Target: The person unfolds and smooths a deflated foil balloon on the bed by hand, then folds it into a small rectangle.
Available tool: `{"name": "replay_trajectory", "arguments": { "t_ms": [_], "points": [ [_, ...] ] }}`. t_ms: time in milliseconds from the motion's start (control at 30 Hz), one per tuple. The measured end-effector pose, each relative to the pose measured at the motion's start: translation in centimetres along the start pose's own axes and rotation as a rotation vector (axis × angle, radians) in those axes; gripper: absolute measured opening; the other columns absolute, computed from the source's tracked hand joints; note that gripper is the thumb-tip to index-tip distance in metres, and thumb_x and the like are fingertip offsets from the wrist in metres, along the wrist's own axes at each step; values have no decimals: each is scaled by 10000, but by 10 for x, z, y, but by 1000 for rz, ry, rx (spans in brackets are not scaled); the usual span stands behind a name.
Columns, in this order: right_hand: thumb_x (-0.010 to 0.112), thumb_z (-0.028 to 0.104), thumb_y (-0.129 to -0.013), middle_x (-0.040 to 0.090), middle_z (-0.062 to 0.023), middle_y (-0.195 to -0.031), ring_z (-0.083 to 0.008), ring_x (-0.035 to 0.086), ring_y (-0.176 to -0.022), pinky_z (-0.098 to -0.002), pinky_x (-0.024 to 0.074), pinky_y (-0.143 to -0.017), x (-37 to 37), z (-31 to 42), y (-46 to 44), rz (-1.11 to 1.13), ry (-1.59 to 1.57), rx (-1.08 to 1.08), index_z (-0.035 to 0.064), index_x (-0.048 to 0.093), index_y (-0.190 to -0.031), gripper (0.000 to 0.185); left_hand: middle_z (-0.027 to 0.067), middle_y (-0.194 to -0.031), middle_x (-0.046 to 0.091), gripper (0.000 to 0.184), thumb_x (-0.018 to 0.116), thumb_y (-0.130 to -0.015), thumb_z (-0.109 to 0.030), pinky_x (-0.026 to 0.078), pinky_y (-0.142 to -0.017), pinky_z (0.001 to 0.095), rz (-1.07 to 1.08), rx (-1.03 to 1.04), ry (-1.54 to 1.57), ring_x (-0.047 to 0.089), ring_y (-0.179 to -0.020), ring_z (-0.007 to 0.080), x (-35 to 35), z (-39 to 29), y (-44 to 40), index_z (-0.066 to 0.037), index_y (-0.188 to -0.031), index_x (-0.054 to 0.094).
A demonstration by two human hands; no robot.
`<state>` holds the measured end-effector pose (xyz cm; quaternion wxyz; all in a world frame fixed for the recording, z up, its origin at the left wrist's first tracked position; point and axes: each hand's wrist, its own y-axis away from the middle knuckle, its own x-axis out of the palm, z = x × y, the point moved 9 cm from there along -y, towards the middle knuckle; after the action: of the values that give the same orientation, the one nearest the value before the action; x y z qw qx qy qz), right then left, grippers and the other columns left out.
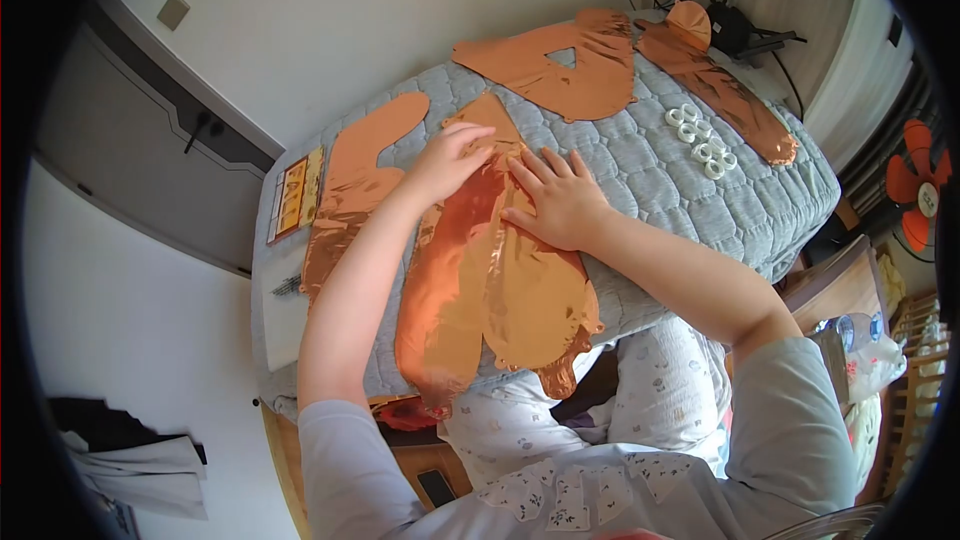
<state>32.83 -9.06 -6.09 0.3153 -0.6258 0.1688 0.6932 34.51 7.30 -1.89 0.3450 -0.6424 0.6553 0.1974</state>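
Observation:
A shiny copper-coloured foil balloon (540, 305) lies uninflated on the quilted grey surface, its lower end hanging over the near edge above the lap. My left hand (455, 162) touches its upper left part, fingers bent and close together; whether they pinch the foil is hard to see. My right hand (560, 198) rests flat on its upper right part, fingers spread. Left of it lies another flat foil balloon (365, 145). Beyond my hands is a foil balloon shaped like an A (590, 85), and a long foil piece (725, 95) lies to its right.
Several white rings (713, 168) sit on the right of the quilted bed (690, 230). A printed card (296, 195) and a clear packet (287, 300) lie at the left edge. A black device with cables (732, 30) is at the back right, an orange fan (925, 190) beyond the right edge.

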Motion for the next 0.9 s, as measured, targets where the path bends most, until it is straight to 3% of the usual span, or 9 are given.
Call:
{"name": "replay_trajectory", "arguments": {
  "t_ms": [33,133,167,300,400,600,667,767,900],
  "points": [
    [381,681,-1014,293,-137,-1681,-344,254,-1553,-559,156,-1263,0,0,-1,8,9,-4,117,288,-1628,839,111,-1341,636,345,626,-1010,-233,508,-1012,393,-80,122,-222,617,-1242,262,3,-12,-11,-82,-1316,677],
    [378,684,-1013,296,-141,-1679,-349,254,-1552,-567,154,-1261,-1,0,0,7,-5,-7,124,290,-1627,836,100,-1284,656,318,627,-1009,-241,527,-963,368,-158,86,-395,649,-1137,271,16,-8,-40,-88,-1279,698],
    [378,684,-1013,296,-141,-1679,-349,254,-1552,-567,154,-1261,-3,0,0,-1,-11,-4,124,290,-1627,836,58,-1232,682,313,628,-1003,-281,539,-920,373,-212,113,-453,671,-1072,273,17,-13,-44,-91,-1234,720],
    [372,686,-1012,306,-140,-1675,-353,253,-1552,-575,151,-1260,-1,0,0,-5,-28,-5,126,295,-1624,833,46,-1243,680,339,624,-1001,-329,539,-926,375,-121,0,-497,669,-1084,259,29,-4,-58,-99,-1231,723],
    [365,689,-1013,310,-140,-1673,-354,252,-1553,-576,149,-1260,-1,1,1,-10,-30,-7,124,298,-1623,834,53,-1195,700,330,659,-969,-350,543,-945,394,-154,-43,-496,667,-1125,262,29,2,-60,-123,-1191,751],
    [347,696,-1014,313,-143,-1672,-354,247,-1555,-574,141,-1262,-1,1,0,-5,-40,-5,124,304,-1621,835,75,-1337,631,449,666,-967,-402,493,-1048,408,-127,-36,-554,595,-1257,281,32,16,-70,-105,-1301,702],
    [343,697,-1015,314,-144,-1672,-355,244,-1556,-574,138,-1262,-1,0,0,-5,-41,-5,123,305,-1621,835,100,-1493,507,618,615,-987,-502,393,-1138,405,25,-135,-574,490,-1377,284,38,22,-71,-93,-1449,590],
    [338,696,-1017,311,-153,-1671,-355,241,-1556,-572,134,-1262,-1,1,1,-8,-31,-10,122,304,-1621,834,88,-1546,442,769,598,-951,-629,321,-1182,444,113,-195,-645,421,-1433,279,41,19,-71,-119,-1521,514],
    [334,695,-1019,301,-164,-1674,-355,237,-1558,-573,130,-1262,-1,1,1,9,-37,-9,119,298,-1624,836,97,-1561,409,880,590,-915,-708,306,-1186,453,138,-179,-726,380,-1454,287,45,16,-66,-120,-1556,462]
  ]
}}
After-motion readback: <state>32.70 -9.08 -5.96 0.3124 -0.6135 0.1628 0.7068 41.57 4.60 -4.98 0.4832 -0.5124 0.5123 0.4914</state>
